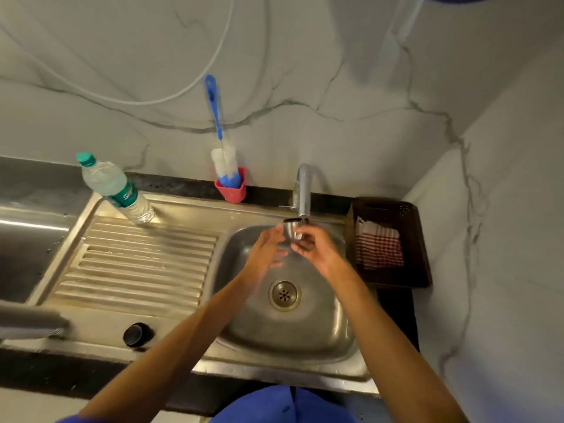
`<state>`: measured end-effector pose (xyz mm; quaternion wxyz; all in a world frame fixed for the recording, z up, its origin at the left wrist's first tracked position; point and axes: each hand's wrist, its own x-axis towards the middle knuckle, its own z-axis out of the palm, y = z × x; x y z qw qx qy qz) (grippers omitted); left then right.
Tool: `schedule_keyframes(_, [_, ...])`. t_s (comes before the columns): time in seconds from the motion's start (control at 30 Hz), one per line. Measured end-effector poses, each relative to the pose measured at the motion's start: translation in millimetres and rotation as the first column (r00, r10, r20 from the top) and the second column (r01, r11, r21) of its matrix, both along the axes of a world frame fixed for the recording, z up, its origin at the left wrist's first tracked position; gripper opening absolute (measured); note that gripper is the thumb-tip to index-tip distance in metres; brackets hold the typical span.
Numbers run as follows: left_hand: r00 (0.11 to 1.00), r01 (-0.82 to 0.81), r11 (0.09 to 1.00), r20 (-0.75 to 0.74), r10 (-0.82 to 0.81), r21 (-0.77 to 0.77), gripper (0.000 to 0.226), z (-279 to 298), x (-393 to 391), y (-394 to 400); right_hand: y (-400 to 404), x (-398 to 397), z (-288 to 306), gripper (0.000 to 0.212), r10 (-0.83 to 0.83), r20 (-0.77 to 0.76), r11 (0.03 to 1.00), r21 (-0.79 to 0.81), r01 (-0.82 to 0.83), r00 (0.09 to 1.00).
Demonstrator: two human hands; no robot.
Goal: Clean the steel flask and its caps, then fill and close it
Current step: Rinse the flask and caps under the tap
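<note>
Steel cap [292, 229] sits right under the tap [304, 190] spout, over the sink [332, 328] basin. R hand [314, 248] has fingers pinched on its lower part; L hand [266, 248] is open, fingertips touching the cap's side. Black cap [136, 334] lies on the sink's front ledge, w/ the flask [30, 320] blurred at far left. Bottle brush [224, 154] stands in a red holder [231, 188] by the wall.

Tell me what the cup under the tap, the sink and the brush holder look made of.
Cup: looks like steel, shiny grey with a dark inside, though blurred. Sink: stainless steel, brushed and dull, with streaky reflections and a pressed ribbed drainer. Brush holder: probably plastic, an even matte red with no glint.
</note>
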<state>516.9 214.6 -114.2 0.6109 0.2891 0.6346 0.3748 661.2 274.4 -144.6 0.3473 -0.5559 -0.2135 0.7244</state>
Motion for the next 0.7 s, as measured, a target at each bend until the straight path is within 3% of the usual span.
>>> schedule_keyframes(0.1, [0.998, 0.063, 0.998, 0.017, -0.063, -0.011, 0.05, 1, 13, 30, 3, 8, -11, 0.067, 0.033, 0.005, 0.997, 0.072, -0.033, 0.999])
schedule_keyframes(0.2, [0.997, 0.082, 0.997, 0.001, -0.082, -0.015, 0.048, -3, 20, 45, 5, 15, -10, 0.055, -0.002, 0.069, 0.997, 0.079, -0.004, 0.998])
schedule_keyframes(0.27, [0.993, 0.112, 0.993, -0.044, -0.111, 0.021, 0.038, -14, 19, 47, 3, 20, -11, 0.045, -0.026, 0.014, 0.999, 0.031, 0.026, 1.0])
schedule_keyframes(0.4, [0.947, 0.183, 0.975, -0.288, -0.142, 0.122, 0.023, -24, 23, 38, 6, 17, -21, 0.055, -0.067, -0.031, 0.99, -0.127, 0.063, 0.997])
schedule_keyframes(0.47, [0.935, 0.168, 0.978, -0.334, -0.119, 0.122, 0.028, -28, 24, 36, 12, 8, -18, 0.062, -0.014, 0.032, 0.976, -0.216, 0.021, 0.999])
schedule_keyframes(0.57, [0.966, 0.118, 0.989, -0.241, -0.093, 0.092, 0.034, -40, 20, 35, 27, -8, -8, 0.067, 0.067, 0.176, 0.968, -0.249, -0.022, 0.982])
schedule_keyframes(0.7, [0.988, 0.019, 0.997, -0.152, -0.008, 0.072, 0.035, -31, 20, 27, 41, -19, -3, 0.046, 0.091, 0.528, 0.995, -0.026, -0.092, 0.844])
